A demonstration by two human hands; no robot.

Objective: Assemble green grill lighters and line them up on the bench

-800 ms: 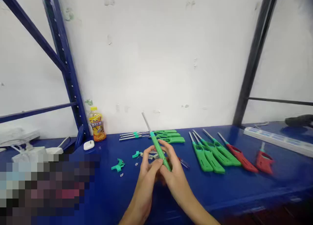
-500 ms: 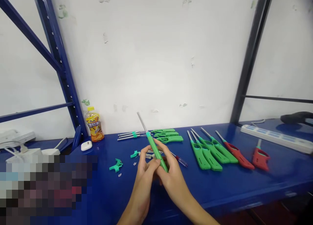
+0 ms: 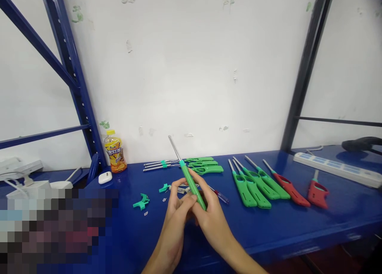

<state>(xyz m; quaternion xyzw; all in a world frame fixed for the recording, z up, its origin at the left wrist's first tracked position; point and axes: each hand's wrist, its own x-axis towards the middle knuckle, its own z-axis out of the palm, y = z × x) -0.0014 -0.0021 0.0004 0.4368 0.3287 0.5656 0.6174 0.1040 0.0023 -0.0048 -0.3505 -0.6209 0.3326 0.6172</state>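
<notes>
Lighter in hand: green long-neck utility lighter (image 3: 190, 182), held up over the blue table (image 3: 128, 234), metal nozzle tilted toward 11 o'clock.
Left hand (image 3: 178, 208): fingers and thumb wrapped on the green handle, gripping it.
Right hand (image 3: 210, 204): same deal from the other side, pinching the lower handle; thumbs nearly meet.
Behind the fingers: some clear part (image 3: 180, 190), mostly blocked, can't make out what.
Screwdriver (image 3: 221, 197): purple handle, between 3 and 4 o'clock, just beside the right hand.
Turquoise trigger pieces (image 3: 141, 202): loose around 9 o'clock.
Opened-up lighters: metal nozzles (image 3: 155, 168) at 10, green shells (image 3: 210, 169) at 1.
Whole lighters: four green ones (image 3: 246, 192) out at 3, then two red ones (image 3: 294, 191) further along.
Power strip (image 3: 337, 170): also near 3, past the reds.
Iced tea bottle (image 3: 116, 152): 10 o'clock, by the wall, white earbud case (image 3: 105, 177) near it.
</notes>
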